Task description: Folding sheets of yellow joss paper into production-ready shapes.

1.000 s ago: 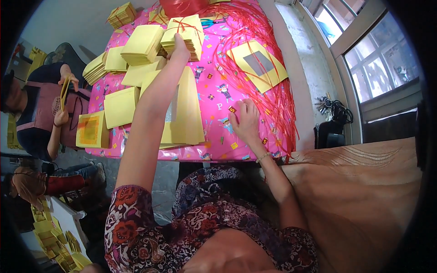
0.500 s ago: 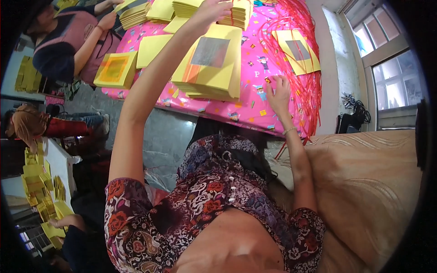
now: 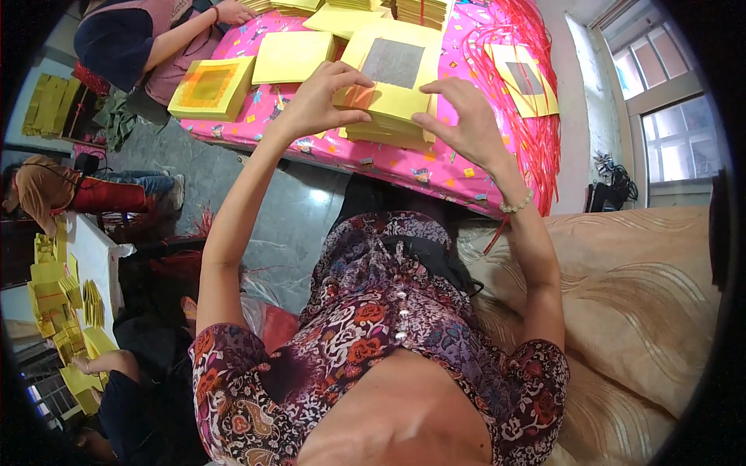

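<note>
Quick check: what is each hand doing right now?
Left hand: pinching the near left corner of the yellow paper stack.
Right hand: fingers spread open at the stack's right edge.

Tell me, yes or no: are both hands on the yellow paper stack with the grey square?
Yes. The left hand grips the near left edge of the yellow paper stack, and the right hand touches its near right corner.

Near edge of thick yellow paper stack with grey foil square [image 3: 392, 85] hidden behind left hand [image 3: 322, 97] and right hand [image 3: 462, 120]. Beyond that stack, further tied yellow bundles [image 3: 423, 9] cut off by top edge.
</note>
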### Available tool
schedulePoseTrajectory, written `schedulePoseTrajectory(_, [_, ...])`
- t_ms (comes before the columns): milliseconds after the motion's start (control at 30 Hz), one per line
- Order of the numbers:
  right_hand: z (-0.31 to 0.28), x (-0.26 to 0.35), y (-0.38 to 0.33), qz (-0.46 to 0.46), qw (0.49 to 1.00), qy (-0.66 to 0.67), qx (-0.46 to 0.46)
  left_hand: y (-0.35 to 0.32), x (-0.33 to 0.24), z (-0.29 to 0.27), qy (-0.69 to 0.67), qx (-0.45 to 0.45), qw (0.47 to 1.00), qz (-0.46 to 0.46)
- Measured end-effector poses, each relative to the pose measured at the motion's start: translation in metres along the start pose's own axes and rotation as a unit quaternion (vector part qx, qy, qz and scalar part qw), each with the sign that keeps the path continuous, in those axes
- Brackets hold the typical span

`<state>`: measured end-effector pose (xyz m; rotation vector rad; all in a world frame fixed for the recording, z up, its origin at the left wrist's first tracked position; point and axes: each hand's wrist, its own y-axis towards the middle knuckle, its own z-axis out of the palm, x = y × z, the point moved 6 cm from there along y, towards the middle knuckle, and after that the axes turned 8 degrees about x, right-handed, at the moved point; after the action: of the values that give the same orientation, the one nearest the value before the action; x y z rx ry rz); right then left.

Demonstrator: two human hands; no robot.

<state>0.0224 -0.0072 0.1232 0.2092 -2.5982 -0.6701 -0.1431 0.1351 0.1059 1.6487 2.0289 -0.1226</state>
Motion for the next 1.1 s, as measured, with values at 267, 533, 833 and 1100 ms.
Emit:
schedulePoseTrajectory(267, [0.035,0.006,0.008,-0.029,0.99,-0.115,0.081,-0.005,0.009,0.013,-0.011,-0.011,1.0,0.024])
schedulePoseTrajectory(533, [0.033,-0.002,0.016,0.01,0.993,-0.052,0.106,0.003,0.026,0.008,-0.035,-0.015,0.999,0.036])
schedulePoseTrajectory(833, [0.034,-0.009,0.02,0.094,0.983,0.0,0.155,0.008,0.038,0.011,-0.09,0.023,0.996,-0.013])
schedulePoseTrajectory(1100, [0.036,-0.015,0.018,0.107,0.982,0.025,0.155,0.009,0.041,0.013,-0.081,0.021,0.996,-0.004])
